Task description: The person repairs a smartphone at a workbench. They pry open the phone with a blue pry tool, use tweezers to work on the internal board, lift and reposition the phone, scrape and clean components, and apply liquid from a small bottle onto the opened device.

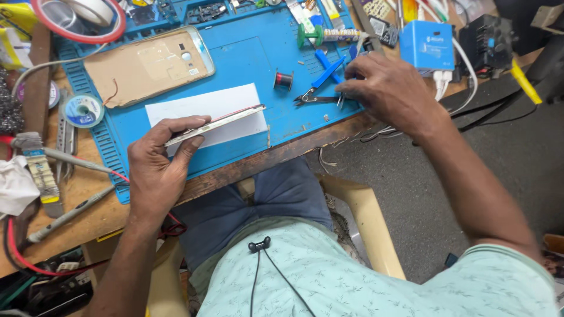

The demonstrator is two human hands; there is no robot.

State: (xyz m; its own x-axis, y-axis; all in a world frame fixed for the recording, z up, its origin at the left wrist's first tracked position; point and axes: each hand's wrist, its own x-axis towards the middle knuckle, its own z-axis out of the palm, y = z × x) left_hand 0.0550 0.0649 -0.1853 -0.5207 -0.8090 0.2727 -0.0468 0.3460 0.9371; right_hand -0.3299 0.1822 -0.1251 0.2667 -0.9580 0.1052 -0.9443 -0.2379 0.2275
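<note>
my left hand (157, 167) gripped a thin phone frame (214, 124) edge-on above the blue mat (247, 53); my right hand's (390, 91) fingers (352, 88) closed on tweezers (341, 101) beside the blue-handled cutters (322, 82).

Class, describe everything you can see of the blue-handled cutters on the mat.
The cutters are small, with two blue handles that look plastic and short dark metal jaws. They lie flat on the blue work mat, handles pointing up and to the right, jaws pointing left, seemingly closed. The right hand rests beside them, its fingertips at the handles. A small wire spool stands just to their left, apart.
</note>
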